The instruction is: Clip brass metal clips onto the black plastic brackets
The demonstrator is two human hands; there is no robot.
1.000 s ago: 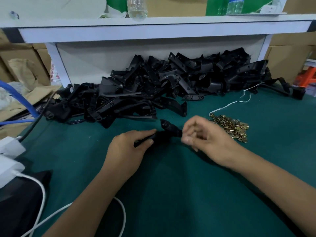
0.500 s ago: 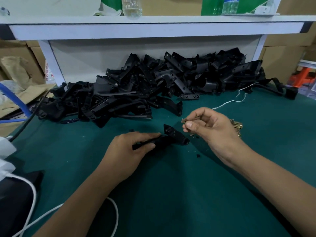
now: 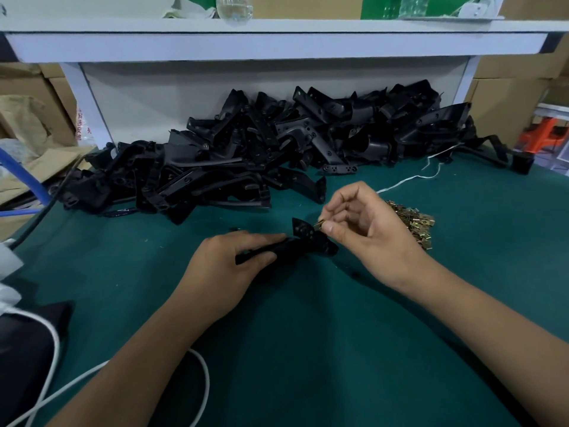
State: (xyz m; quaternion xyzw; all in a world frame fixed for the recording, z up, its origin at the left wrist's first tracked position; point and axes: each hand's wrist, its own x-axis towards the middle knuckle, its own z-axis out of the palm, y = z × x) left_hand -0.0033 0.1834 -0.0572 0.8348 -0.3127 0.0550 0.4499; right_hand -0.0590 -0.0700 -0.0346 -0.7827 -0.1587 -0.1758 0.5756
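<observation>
My left hand grips a black plastic bracket that lies on the green table mat, its far end raised as a flat tab. My right hand pinches a small brass clip between thumb and forefinger, right beside that raised tab. A heap of loose brass clips lies on the mat just behind my right hand. A long pile of black brackets stretches along the back of the table under the shelf.
A white shelf overhangs the back of the green mat. A white string runs past the clip heap. White cables and a dark object lie at the lower left. Cardboard boxes stand on both sides.
My right hand has come away from the bracket, lifted a brass clip, then brought it down beside the bracket's raised tab. My left hand keeps its grip on the bracket.
</observation>
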